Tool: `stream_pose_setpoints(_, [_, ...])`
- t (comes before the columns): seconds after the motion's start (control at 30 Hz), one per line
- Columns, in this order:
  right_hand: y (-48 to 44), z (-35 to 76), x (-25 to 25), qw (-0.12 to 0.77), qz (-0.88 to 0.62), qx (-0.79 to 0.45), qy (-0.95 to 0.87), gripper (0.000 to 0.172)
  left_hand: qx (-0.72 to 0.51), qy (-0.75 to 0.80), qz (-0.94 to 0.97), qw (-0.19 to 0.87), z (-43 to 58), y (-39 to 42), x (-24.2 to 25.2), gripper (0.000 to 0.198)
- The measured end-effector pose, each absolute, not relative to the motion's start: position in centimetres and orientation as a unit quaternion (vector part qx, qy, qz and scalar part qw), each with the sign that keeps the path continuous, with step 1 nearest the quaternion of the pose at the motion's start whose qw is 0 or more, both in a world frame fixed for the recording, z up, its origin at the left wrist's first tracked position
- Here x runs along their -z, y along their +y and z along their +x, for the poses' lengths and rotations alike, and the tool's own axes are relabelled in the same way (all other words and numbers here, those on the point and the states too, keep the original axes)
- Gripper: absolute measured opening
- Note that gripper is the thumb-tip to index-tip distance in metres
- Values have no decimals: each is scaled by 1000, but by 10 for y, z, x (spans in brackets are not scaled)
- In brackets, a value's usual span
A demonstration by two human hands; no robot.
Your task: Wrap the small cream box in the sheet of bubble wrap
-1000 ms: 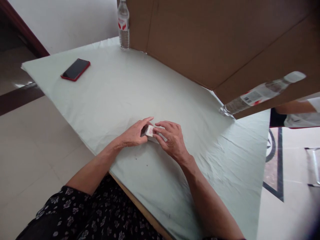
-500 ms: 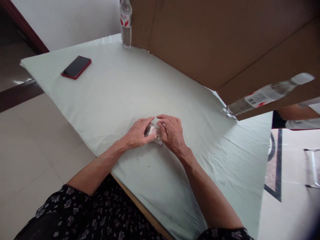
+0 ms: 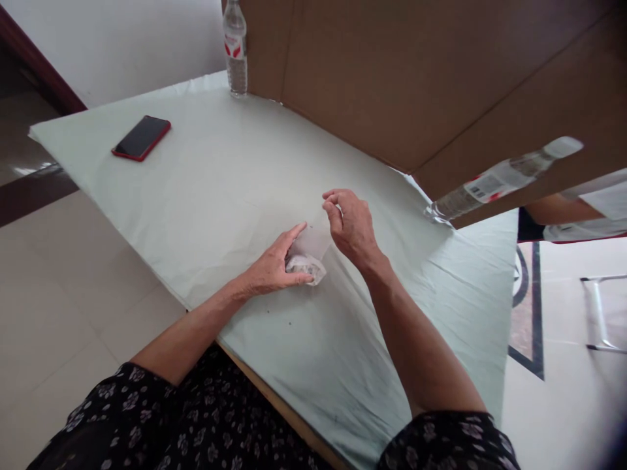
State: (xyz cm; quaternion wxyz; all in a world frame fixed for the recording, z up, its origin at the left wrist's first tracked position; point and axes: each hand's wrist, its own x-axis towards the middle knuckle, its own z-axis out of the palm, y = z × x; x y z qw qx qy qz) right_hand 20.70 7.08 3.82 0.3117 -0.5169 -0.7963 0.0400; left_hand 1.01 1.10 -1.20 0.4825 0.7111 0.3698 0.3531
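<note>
A small, crumpled plastic bag (image 3: 307, 264), whitish and see-through, lies on the pale green cloth in front of me. Its contents are too blurred to name. My left hand (image 3: 274, 266) holds it from the left, thumb on the near side and fingers along the far side. From the bag a thin, translucent film rises toward my right hand (image 3: 355, 225). That hand is raised to the upper right, thumb and forefinger pinched together at the film's faint upper edge.
A phone in a red case (image 3: 142, 138) lies at the far left. One water bottle (image 3: 236, 55) stands by a large cardboard panel (image 3: 353, 78); another bottle (image 3: 494, 183) stands at the right. Beyond the panel, another person's arm (image 3: 563, 212) shows. Small dark specks lie near the table's front edge.
My right hand has moved up and to the right, away from my left hand. The bag's film now stands spread out between them. The left hand stays almost in place.
</note>
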Motion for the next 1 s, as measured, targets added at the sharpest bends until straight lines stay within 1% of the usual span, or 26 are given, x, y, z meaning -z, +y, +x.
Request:
stream_pose_setpoints(0.07, [88, 208, -35, 309, -532, -40, -787, 18, -362, 365, 696, 501, 10, 10, 12, 102])
stream_pose_setpoints(0.1, [96, 209, -32, 312, -539, -41, -781, 17, -365, 362, 686, 515, 10, 10, 13, 98])
stream_pose_setpoints(0.2, [117, 211, -25, 327, -557, -52, -762, 17, -379, 347, 631, 581, 11, 12, 15, 78])
stream_pose_setpoints(0.27, [120, 214, -23, 339, -566, -63, -748, 19, -392, 344, 576, 629, 11, 16, 16, 72])
stream_pose_setpoints(0.33, [108, 217, -26, 368, -572, -70, -729, 19, -402, 358, 524, 660, 11, 18, 16, 72])
stream_pose_setpoints(0.43, [66, 217, -32, 426, -584, -76, -686, 20, -412, 380, 475, 679, 11, 20, 16, 70])
stream_pose_setpoints(0.47, [50, 215, -32, 423, -593, -89, -679, 22, -417, 379, 464, 683, 11, 20, 17, 68])
stream_pose_setpoints(0.5, [35, 211, -31, 398, -598, -108, -687, 26, -423, 375, 455, 688, 11, 19, 17, 66])
stream_pose_setpoints(0.6, [9, 197, -21, 295, -613, -131, -721, 36, -439, 361, 437, 697, 11, 18, 19, 60])
stream_pose_setpoints(0.63, [7, 193, -16, 275, -619, -130, -725, 36, -443, 359, 433, 698, 11, 17, 20, 58])
stream_pose_setpoints(0.7, [11, 190, -7, 267, -629, -130, -718, 27, -450, 358, 425, 699, 12, 18, 20, 57])
stream_pose_setpoints(0.77, [17, 194, -2, 302, -636, -155, -693, 17, -458, 363, 413, 698, 12, 19, 18, 55])
stream_pose_setpoints(0.8, [20, 197, -1, 333, -636, -182, -672, 16, -463, 368, 406, 697, 12, 20, 17, 54])
stream_pose_setpoints(0.87, [21, 205, 0, 412, -626, -256, -611, 16, -472, 386, 397, 686, 12, 22, 15, 49])
stream_pose_setpoints(1.0, [13, 217, 0, 501, -591, -395, -494, 21, -502, 443, 404, 623, 11, 23, 11, 36])
